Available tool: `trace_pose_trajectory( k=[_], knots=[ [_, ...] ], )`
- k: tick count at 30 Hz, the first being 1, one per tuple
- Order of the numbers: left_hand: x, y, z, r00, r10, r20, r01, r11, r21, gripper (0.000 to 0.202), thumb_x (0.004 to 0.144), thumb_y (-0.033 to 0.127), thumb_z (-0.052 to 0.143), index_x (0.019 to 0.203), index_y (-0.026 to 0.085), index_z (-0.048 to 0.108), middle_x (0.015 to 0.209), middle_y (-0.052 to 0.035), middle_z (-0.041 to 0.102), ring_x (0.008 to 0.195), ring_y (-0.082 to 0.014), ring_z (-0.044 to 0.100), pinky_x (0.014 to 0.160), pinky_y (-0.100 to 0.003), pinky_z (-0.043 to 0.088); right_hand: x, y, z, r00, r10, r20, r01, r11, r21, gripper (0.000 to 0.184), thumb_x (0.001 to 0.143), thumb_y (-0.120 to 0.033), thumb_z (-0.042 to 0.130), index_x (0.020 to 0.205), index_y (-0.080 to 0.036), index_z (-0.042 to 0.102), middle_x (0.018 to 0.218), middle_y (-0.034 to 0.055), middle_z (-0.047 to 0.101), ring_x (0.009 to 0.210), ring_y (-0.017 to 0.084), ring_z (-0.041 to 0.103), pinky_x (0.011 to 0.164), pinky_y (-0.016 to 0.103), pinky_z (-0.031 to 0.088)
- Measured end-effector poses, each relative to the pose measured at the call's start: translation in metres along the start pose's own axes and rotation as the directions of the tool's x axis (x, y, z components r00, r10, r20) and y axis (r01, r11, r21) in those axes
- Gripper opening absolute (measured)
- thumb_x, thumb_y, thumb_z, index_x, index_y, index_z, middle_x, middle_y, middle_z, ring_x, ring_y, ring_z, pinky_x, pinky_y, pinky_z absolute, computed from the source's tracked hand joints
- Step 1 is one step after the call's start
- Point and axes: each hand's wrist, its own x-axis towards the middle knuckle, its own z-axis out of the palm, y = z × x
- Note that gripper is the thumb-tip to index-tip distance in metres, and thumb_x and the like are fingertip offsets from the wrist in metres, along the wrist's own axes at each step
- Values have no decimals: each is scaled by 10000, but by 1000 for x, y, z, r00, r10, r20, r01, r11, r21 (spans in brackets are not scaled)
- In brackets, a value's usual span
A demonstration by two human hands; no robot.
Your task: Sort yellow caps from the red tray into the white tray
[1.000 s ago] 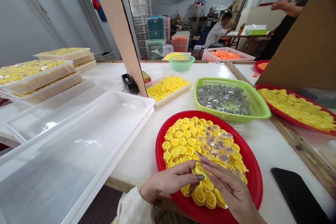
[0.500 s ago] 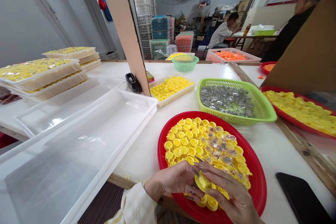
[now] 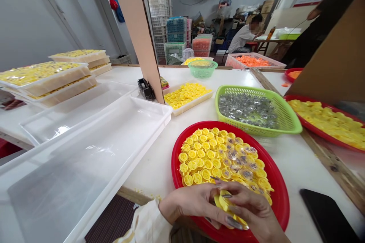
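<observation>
Over the near rim of a red round tray (image 3: pixel 281 197), my two hands meet around a small yellow round plastic piece (image 3: pixel 222 200). My left hand (image 3: pixel 196 202) curls about it from the left, thumb stretched along its lower side. From the right, my right hand (image 3: pixel 252 207) pinches it with bent fingers. More yellow shows beneath the fingers, partly hidden. In the tray lie many yellow round plastic pieces (image 3: pixel 200 153), set close together; those on the right side carry clear domed caps (image 3: pixel 234 155) with dark marks inside.
Behind the tray stands a green basket (image 3: pixel 289 119) of clear domed parts. A large white tray (image 3: pixel 85 167) lies left, a black phone (image 3: pixel 327 212) right. A cardboard sheet (image 3: pixel 151 45) rises beside a tape dispenser (image 3: pixel 146 89). A person (image 3: pixel 242 38) sits at the back.
Both hands have turned and drawn together around the yellow piece, which now stands more on edge. My left thumb has come forward over the lower side. The view has shifted slightly.
</observation>
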Motion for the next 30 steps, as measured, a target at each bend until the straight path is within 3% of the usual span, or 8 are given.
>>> trace_pose_trajectory(
  k=[3,11,18,21,25,28,29,30],
  knots=[
    [-2,5,5,998,-43,-47,42,999,-30,595,507,580,862,895,155,712,727,45,613,597,-56,539,630,-193,471,-1,1,-4,999,23,31,-23,1000,8,146,842,-277,705,925,-382,764,1052,24,740,1000,231,700,877,351,588],
    [-2,-6,-2,991,-130,-34,126,986,-107,599,435,554,901,846,160,714,631,55,589,558,-63,536,615,-203,482,9,-11,-8,989,2,150,6,998,-56,159,846,-268,700,933,-383,766,1041,31,748,998,247,703,879,377,586],
    [-10,5,1,999,-41,22,39,997,65,677,445,742,779,744,143,679,660,40,557,580,-60,492,611,-186,468,5,-19,-11,953,-194,234,267,904,-334,377,858,-131,642,1127,-390,690,1145,-4,717,1070,226,668,934,354,551],
    [-13,12,13,998,5,-60,4,990,142,733,603,845,574,842,161,684,722,20,555,565,-67,451,615,-228,474,-8,-20,-3,978,-89,188,170,863,-476,461,844,-136,648,1238,-372,616,1252,17,665,1146,239,625,958,343,537],
    [-17,16,28,979,143,-148,-119,980,158,563,795,688,576,1081,207,635,760,25,508,586,-68,438,579,-205,409,-17,-20,10,999,36,-8,-37,940,-339,623,897,-349,603,1451,-398,322,1382,63,568,1250,263,541,957,395,545],
    [-26,25,20,899,344,-272,-325,939,115,511,869,569,581,1254,239,521,695,51,463,553,-68,442,556,-199,395,-12,-18,6,992,13,-127,-47,961,-271,641,929,-424,524,1479,-389,198,1422,84,528,1317,279,474,1022,506,479],
    [-31,32,13,831,420,-365,-402,907,129,506,877,538,589,1281,250,494,693,53,459,552,-71,451,549,-199,398,-10,-16,0,985,16,-172,-64,959,-275,607,942,-405,505,1474,-363,215,1383,101,562,1281,278,518,1015,505,486],
    [-37,42,3,724,504,-472,-479,859,182,494,877,515,599,1281,252,490,700,49,462,562,-77,465,545,-200,404,-8,-14,-8,975,19,-223,-84,955,-285,566,949,-380,496,1460,-328,257,1304,118,619,1212,276,582,983,486,516]
  ],
)
